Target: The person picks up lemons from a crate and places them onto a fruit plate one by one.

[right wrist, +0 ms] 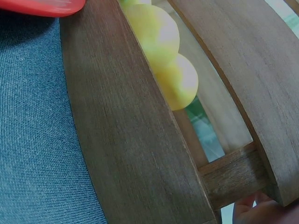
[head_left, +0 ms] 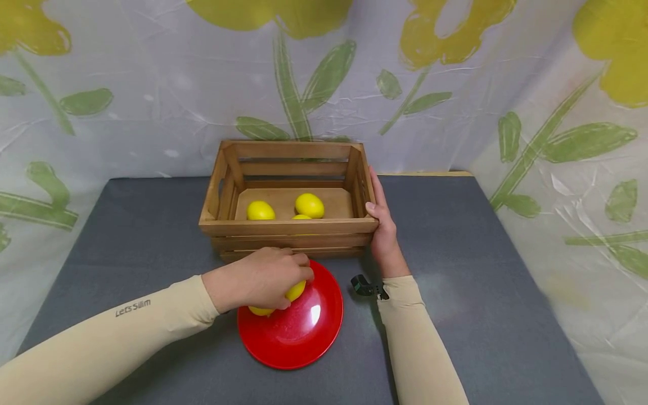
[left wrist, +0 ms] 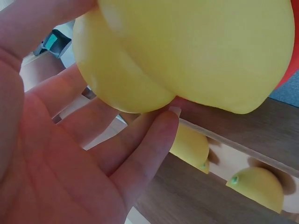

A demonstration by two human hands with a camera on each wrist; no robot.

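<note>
Over a red plate (head_left: 298,343), my left hand (head_left: 263,275) grips a yellow lemon (head_left: 295,291) between thumb and fingers. A second lemon (head_left: 260,310) lies on the plate beside it, partly hidden under that hand; in the left wrist view this nearer lemon (left wrist: 201,51) overlaps the held one (left wrist: 117,70). Behind the plate stands a slatted wooden crate (head_left: 293,228) with 3 lemons showing inside, among them a left lemon (head_left: 260,210) and a right lemon (head_left: 310,206). My right hand (head_left: 385,230) holds the crate's right end, its thumb at the top corner.
Crate and plate stand on a dark grey cloth-covered table (head_left: 455,315). A curtain (head_left: 172,101) printed with yellow flowers hangs behind and at the sides. On the right wrist sits a small black device (head_left: 361,285).
</note>
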